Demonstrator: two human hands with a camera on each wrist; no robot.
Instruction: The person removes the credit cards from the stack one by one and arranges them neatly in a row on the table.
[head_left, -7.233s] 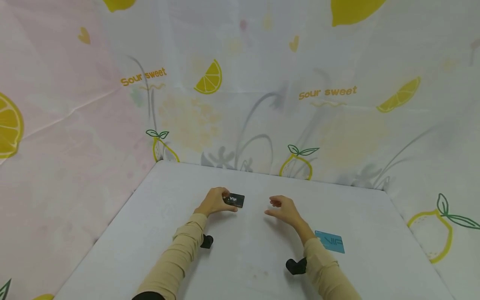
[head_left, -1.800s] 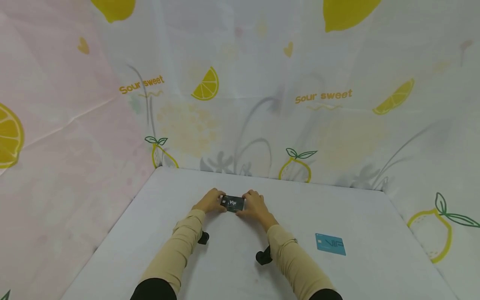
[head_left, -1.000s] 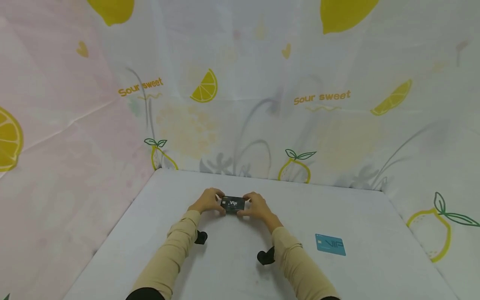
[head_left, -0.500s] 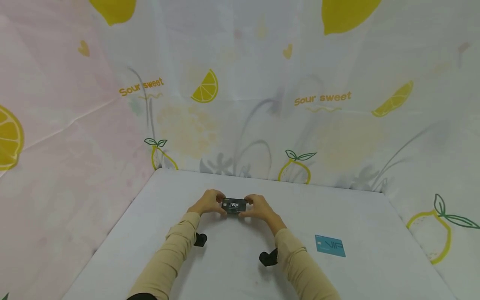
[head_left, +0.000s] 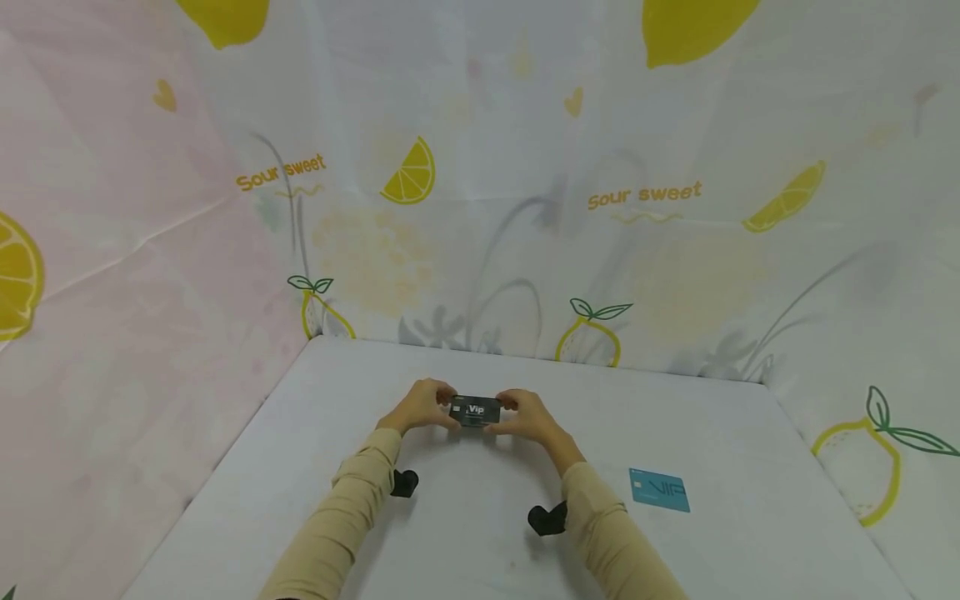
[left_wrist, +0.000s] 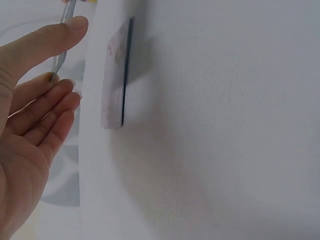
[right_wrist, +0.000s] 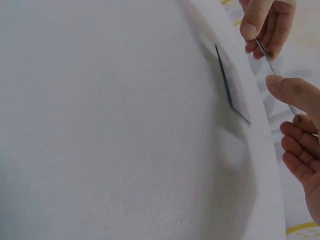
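A black card (head_left: 475,411) printed "Vip" spans the gap between both hands. My left hand (head_left: 418,407) pinches its left end between thumb and fingers, and my right hand (head_left: 531,417) does the same at the right end. From the left wrist, the held card (left_wrist: 59,62) appears nearly edge-on, raised off the tabletop. Below it, a thin dark-edged flat rectangle (left_wrist: 115,80) rests on the table with pale reflections on its face; the right wrist view has this rectangle (right_wrist: 237,95) too. The held card largely hides it from the head camera.
A blue card (head_left: 660,490) marked VIP lies on the white table (head_left: 465,533), right of my right forearm. Lemon-printed cloth (head_left: 480,250) rises behind the table and along its sides. Black wrist mounts (head_left: 547,518) project from inside the sleeves.
Seven seconds ago only my left hand had the black card, with the right hand apart; now both grip it. Over the last half second, card and hands shifted slightly right.
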